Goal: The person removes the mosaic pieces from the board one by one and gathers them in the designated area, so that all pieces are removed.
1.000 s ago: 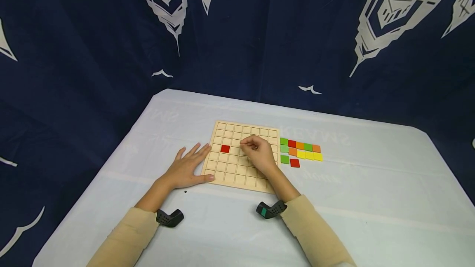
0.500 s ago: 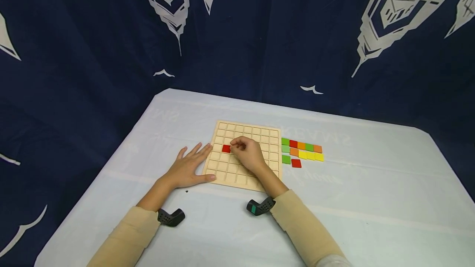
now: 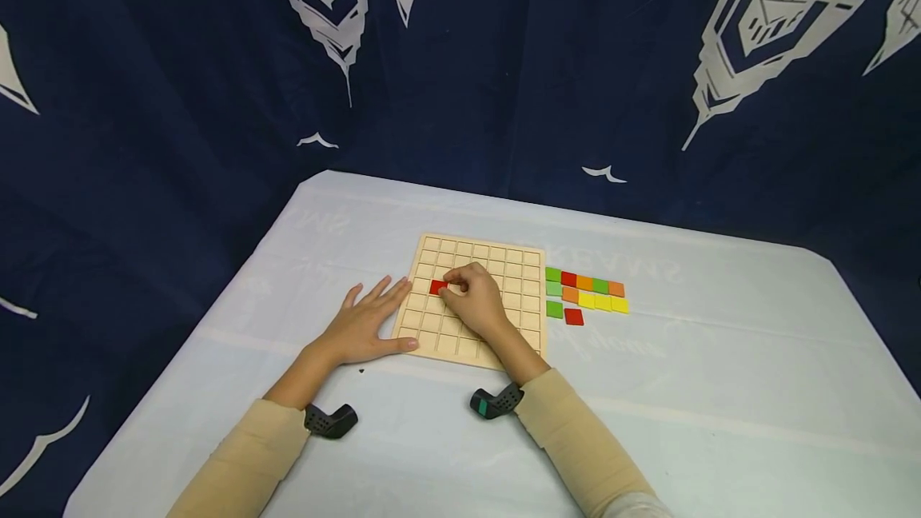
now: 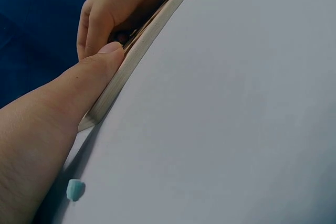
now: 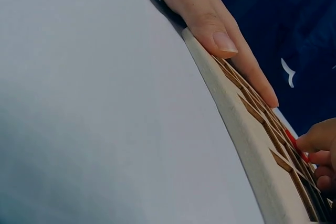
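A square wooden grid board [image 3: 453, 346] lies on the white table. A red tile [image 3: 437, 287] sits in one of its cells left of centre. My right hand [image 3: 475, 298] is over the board, thumb and index finger pinching at the red tile's right edge. In the right wrist view, red [image 5: 290, 138] shows right at those fingertips, partly covered by them. My left hand [image 3: 363, 330] lies flat with fingers spread at the board's left side, its thumb [image 4: 100, 69] on the near left corner and its fingertips at the left edge.
Right beside the board lie several loose tiles in rows: green [image 3: 553, 308], red [image 3: 573, 316], orange [image 3: 584, 283] and yellow [image 3: 603, 302]. A small dark speck [image 3: 361, 371] lies near my left wrist. A dark blue printed curtain [image 3: 460, 86] hangs behind the table.
My right hand has moved left across the board to the red tile, its thumb and index finger still together in a pinch. The left hand stays in place.
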